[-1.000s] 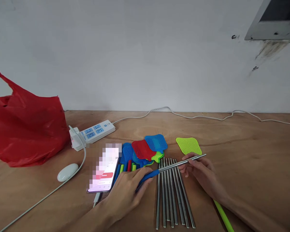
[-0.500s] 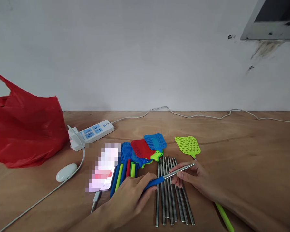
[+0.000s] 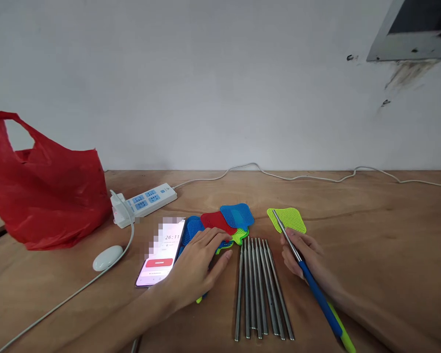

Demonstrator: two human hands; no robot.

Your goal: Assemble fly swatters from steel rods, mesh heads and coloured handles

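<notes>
My right hand (image 3: 306,252) is closed around a telescopic metal rod with a blue handle (image 3: 321,296), its thin end pointing up and away. Beneath it lies a yellow-green fly swatter, whose perforated head (image 3: 294,219) shows beyond my fingers. My left hand (image 3: 200,262) has its fingers apart over a pile of fly swatter heads, including a red head (image 3: 216,221) and a blue head (image 3: 238,215); whether the fingertips touch them I cannot tell. Several bare metal rods (image 3: 255,289) lie side by side between my hands. Coloured handles are mostly hidden under my left hand.
A lit phone (image 3: 161,262) lies left of my left hand. Farther left are a white oval device (image 3: 108,258), a white power strip (image 3: 154,200) and a red plastic bag (image 3: 55,196). A thin white cable (image 3: 301,177) runs along the wall on the wooden table (image 3: 382,245).
The left hand has let go of the blue handle and moved up to the swatter heads. My right hand has taken the blue-handled rod to the right, over the yellow-green swatter.
</notes>
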